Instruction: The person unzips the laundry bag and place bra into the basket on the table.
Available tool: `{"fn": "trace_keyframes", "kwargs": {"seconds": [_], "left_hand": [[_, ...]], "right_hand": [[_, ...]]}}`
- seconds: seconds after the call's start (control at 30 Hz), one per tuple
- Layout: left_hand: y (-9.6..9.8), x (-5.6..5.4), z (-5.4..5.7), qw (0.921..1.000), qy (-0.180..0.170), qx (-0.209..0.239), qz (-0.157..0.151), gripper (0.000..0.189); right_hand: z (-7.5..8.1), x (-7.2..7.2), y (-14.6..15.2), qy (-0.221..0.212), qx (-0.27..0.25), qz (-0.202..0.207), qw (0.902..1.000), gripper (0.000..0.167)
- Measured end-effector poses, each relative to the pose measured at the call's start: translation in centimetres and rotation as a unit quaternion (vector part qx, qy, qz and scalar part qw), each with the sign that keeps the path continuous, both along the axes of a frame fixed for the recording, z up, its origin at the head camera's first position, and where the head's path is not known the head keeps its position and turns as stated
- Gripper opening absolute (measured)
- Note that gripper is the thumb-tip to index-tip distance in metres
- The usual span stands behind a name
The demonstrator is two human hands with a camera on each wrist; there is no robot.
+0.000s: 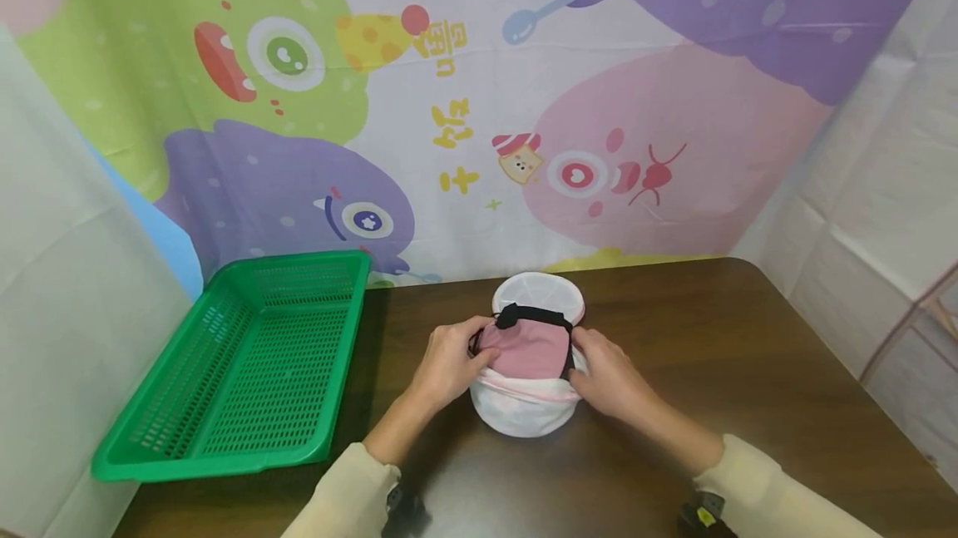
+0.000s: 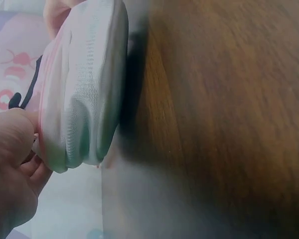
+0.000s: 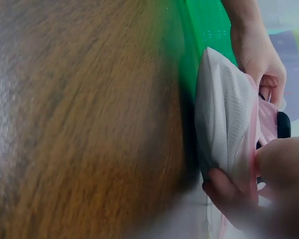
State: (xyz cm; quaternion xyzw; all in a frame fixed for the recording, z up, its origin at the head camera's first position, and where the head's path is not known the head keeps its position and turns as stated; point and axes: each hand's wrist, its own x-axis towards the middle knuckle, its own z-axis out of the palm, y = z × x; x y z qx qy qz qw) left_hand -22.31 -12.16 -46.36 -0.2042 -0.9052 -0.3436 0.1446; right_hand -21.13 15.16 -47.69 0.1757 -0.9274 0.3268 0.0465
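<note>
A round white mesh laundry bag (image 1: 524, 415) with pink edging stands on the table, its round mesh lid (image 1: 540, 292) folded back on the far side. Inside the bag sits a folded pink cloth item (image 1: 533, 348) with black trim and a black strap; its exact kind cannot be told. At the left rim, my left hand (image 1: 447, 362) pinches the pink item's edge, thumb over the cloth. My right hand (image 1: 609, 376) grips the bag's right side; in the right wrist view fingers (image 3: 224, 191) press the outside of the mesh wall (image 3: 224, 114). The fingertips inside are hidden.
To the left, a green plastic basket (image 1: 340, 388) with slotted walls stands on the brown wooden table (image 1: 718, 330). Behind the table hangs a cartoon-printed cloth (image 1: 479, 230), and pale sheets (image 1: 846, 214) flank both sides.
</note>
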Motion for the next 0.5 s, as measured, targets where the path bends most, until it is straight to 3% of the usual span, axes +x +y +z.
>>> {"fn": "trace_keyframes", "kwargs": {"seconds": [0.23,0.33,0.5], "left_hand": [[-0.1,0.1,0.1,0.9998,0.002,0.015,0.009,0.029],[-0.2,0.2,0.0,0.9997,0.008,0.019,0.01,0.028],[-0.2,0.1,0.0,0.9986,0.037,0.036,0.014,0.025]], "right_hand": [[-6.3,-3.3,1.6,0.064,-0.008,-0.003,0.9979,0.036],[-6.4,-3.5,1.6,0.056,-0.007,-0.004,0.9984,0.038],[-2.0,-1.0,0.5,0.017,-0.02,-0.002,0.9997,0.041]]}}
